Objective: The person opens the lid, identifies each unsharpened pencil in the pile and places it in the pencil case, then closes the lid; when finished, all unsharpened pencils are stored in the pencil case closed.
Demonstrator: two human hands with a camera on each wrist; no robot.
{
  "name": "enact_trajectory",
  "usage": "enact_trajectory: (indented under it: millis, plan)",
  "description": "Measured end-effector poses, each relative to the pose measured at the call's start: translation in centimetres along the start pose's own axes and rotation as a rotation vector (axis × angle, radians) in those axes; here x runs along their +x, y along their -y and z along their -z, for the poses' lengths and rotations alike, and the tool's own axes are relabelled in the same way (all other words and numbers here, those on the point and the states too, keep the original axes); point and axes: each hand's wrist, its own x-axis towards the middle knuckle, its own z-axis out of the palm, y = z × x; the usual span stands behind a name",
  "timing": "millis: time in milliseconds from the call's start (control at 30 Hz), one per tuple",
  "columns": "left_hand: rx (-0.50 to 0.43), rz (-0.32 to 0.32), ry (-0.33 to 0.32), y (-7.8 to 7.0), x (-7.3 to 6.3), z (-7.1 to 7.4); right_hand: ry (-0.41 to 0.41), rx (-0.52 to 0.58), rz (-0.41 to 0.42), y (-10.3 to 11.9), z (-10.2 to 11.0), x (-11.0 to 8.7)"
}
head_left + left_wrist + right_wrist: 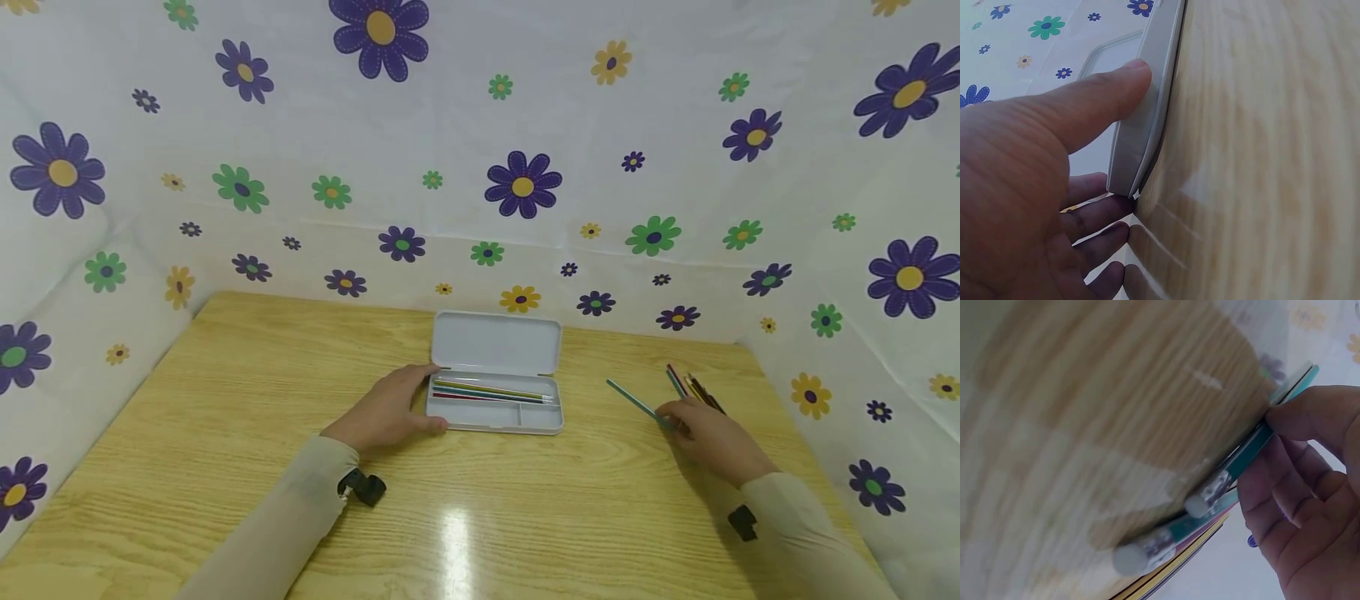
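A white pencil case point(465, 423) stands with its lid raised, several pencils point(491, 390) lying in its long compartment. My left hand point(382, 412) spans the case's left end, thumb against the front wall and fingers around the far corner. In the left wrist view the thumb point(1113, 90) presses on the case's side wall point(1141, 119). My right hand point(716, 446) pinches a teal pencil point(628, 394) between thumb and fingers, close over the table. Its white eraser point(1197, 505) shows in the right wrist view.
Beside the right hand lie another teal pencil point(1182, 528) and several brown and yellow pencils point(701, 392). The wooden table point(525, 508) meets a flower-printed cloth point(420, 200) at the back and both sides. The raised lid point(497, 343) leans toward that cloth.
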Motion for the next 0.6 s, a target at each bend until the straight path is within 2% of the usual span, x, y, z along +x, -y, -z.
enact_trajectory:
  millis: [600]
  plan:
    - [-0.009,0.018,0.000,-0.31,-0.26,0.10,-0.004,-0.019,0.010,0.34,0.28,0.53]
